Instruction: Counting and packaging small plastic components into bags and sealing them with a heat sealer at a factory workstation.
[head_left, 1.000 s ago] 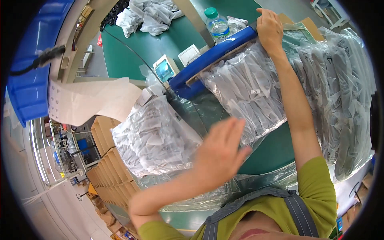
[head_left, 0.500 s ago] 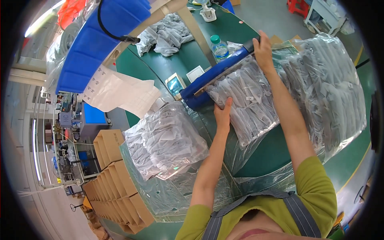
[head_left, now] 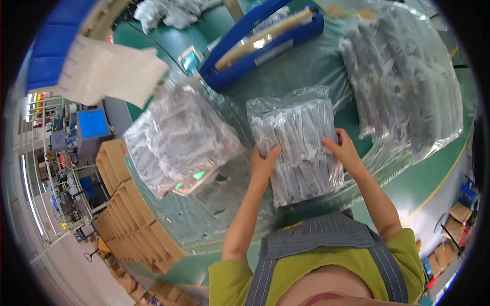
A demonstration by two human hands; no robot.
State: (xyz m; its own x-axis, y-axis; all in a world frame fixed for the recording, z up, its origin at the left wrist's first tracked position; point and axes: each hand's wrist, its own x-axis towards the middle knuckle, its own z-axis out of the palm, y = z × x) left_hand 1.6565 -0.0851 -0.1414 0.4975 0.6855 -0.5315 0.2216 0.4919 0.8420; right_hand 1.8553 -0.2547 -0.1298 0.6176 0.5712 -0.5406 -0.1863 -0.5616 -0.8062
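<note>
A clear plastic bag packed with rows of grey, individually wrapped items lies close in front of me, its flat end pointing away. My left hand grips its left side, thumb on top. On the opposite side my right hand holds the edge, thumb also on top and fingers partly hidden. Beyond the bag stands a blue heat sealer, its arm raised from the base. The bag is apart from it.
Another filled bag lies to the left over a lit scale display. A larger stack of filled bags stands at the right. Cardboard dividers line the table's left side. Paper sheets hang at upper left.
My right hand has left the sealer's arm, which has risen. The bag has come away from the sealer toward me, and both hands now hold its sides.
</note>
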